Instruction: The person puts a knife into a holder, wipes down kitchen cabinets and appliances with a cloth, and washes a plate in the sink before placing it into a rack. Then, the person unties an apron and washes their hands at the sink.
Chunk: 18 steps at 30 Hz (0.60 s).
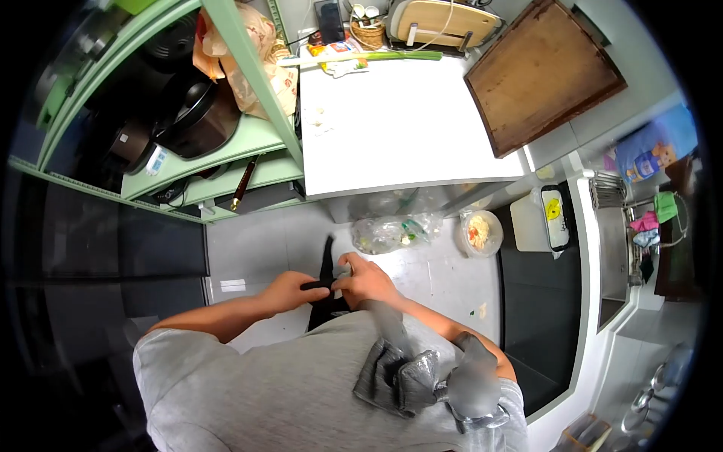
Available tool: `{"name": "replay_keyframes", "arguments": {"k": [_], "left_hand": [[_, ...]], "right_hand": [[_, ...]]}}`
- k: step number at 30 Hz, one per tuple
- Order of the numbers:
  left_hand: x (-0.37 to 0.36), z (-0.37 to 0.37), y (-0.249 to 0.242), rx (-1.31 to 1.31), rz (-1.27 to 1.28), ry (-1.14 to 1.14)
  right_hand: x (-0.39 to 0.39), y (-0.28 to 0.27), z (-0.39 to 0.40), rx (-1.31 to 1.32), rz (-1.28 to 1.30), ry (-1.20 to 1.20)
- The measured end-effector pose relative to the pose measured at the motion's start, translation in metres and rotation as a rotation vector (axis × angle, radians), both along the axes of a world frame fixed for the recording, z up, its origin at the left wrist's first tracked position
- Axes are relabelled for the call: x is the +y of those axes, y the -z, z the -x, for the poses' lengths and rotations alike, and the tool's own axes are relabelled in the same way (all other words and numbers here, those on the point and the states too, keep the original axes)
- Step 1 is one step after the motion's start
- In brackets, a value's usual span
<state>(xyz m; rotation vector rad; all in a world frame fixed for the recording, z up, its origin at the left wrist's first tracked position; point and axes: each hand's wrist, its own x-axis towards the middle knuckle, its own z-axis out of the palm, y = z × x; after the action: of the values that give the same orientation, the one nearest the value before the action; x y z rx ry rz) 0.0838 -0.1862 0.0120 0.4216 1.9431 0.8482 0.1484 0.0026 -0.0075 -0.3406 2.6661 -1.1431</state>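
In front of my waist, my left hand (292,291) is closed, its thumb and fingers pinching a black strip (327,260) that looks like a strap or folded cloth. My right hand (367,283) meets it from the other side, fingers bent and closed at the same strip. One end of the strip sticks up past the hands; more black material hangs below, partly hidden by the grey shirt (279,377). Crumpled dark grey plastic (399,377) lies over the shirt front, partly blurred.
Ahead is a white worktop (392,120) with a green onion (399,56) and a wooden board (546,75) at its right. Clear plastic bags (395,232) and a bowl of scraps (480,232) sit on the floor. Green shelving (256,184) stands left; a sink (614,256) is right.
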Motion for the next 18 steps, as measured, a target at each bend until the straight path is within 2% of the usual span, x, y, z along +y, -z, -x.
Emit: {"name": "replay_keyframes", "arguments": {"k": [1,2,4,5,7,8,10,11,12,14,15,17,18], "left_hand": [[-0.001,0.003,0.001,-0.385,0.069,-0.161],[-0.004,0.005,0.002,-0.384,0.071,-0.152],[-0.013,0.005,0.005,-0.889,-0.303,-0.509],[-0.02,0.007,0.011,-0.969,-0.368,-0.508],[-0.019,0.007,-0.001,-1.028,-0.421,-0.503],[-0.018,0.007,-0.005,-1.087,-0.476,-0.504],[-0.02,0.008,-0.002,-1.093,-0.504,-0.484],[-0.021,0.011,0.001,-1.09,-0.543,-0.478],[-0.025,0.015,0.006,-1.091,-0.544,-0.474],[-0.033,0.024,0.018,-0.892,-0.427,-0.34],[-0.033,0.025,0.021,-0.892,-0.427,-0.341],[-0.032,0.029,0.025,-0.795,-0.295,-0.172],[-0.035,0.032,0.032,-0.795,-0.292,-0.168]], "right_hand": [[0.001,0.006,0.0,0.04,-0.029,-0.016],[0.0,0.005,0.0,0.04,-0.029,-0.007],[-0.002,-0.004,0.003,-0.088,-0.044,0.042],[0.0,-0.004,0.004,-0.09,-0.043,0.05],[0.006,-0.003,0.006,-0.025,0.112,-0.059],[0.007,0.0,0.009,-0.028,0.112,-0.046],[0.005,0.008,0.015,-0.037,0.388,-0.091],[-0.001,0.01,0.013,0.0,0.535,-0.033],[0.001,0.01,0.014,0.002,0.532,-0.03],[0.002,0.009,0.016,-0.313,0.747,0.049],[0.003,0.017,0.015,-0.314,0.747,0.048],[0.01,0.041,0.014,-0.314,1.152,0.041],[0.017,0.028,0.013,-0.31,1.154,0.045]]}}
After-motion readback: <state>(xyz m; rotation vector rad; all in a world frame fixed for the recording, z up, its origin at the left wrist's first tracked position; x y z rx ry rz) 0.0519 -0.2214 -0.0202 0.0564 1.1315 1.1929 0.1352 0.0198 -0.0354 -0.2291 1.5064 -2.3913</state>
